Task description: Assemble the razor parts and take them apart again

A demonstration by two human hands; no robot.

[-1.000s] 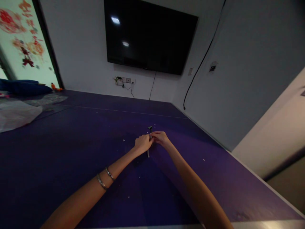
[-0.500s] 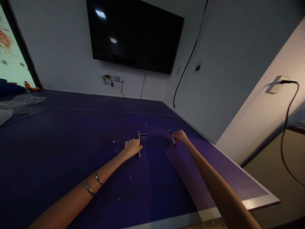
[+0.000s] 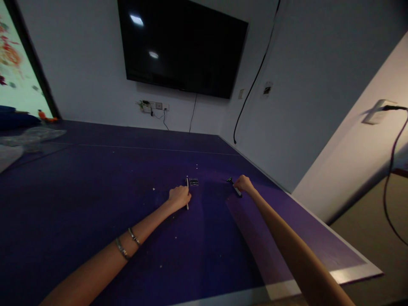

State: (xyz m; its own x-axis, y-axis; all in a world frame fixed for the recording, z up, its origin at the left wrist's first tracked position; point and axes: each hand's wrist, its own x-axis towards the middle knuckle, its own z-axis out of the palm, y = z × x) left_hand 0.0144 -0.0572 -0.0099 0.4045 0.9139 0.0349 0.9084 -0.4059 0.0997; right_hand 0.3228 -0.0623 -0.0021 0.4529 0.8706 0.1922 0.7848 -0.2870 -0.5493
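Observation:
My right hand (image 3: 244, 183) is closed around a safety razor (image 3: 237, 193), its dark head toward the upper left and its handle end down to the right, low over the purple surface (image 3: 127, 182). My left hand (image 3: 179, 197) rests on the surface with its fingers closed on a thin whitish stick (image 3: 188, 182). The stick points away from me, and my fingers cover its middle. A small dark, shiny flat piece (image 3: 194, 182) lies just right of the stick's far end; what it is I cannot make out.
Small white flecks dot the surface. Crumpled clear plastic (image 3: 35, 136) lies at the far left. A pale edge strip (image 3: 353, 272) borders the right and near sides. A black cable (image 3: 251, 85) hangs by the corner, and a television (image 3: 185, 46) is mounted on the wall.
The razor has tilted, its handle end swinging right and its head dropping slightly. My left hand keeps its place on the stick. The whole view has shifted a little.

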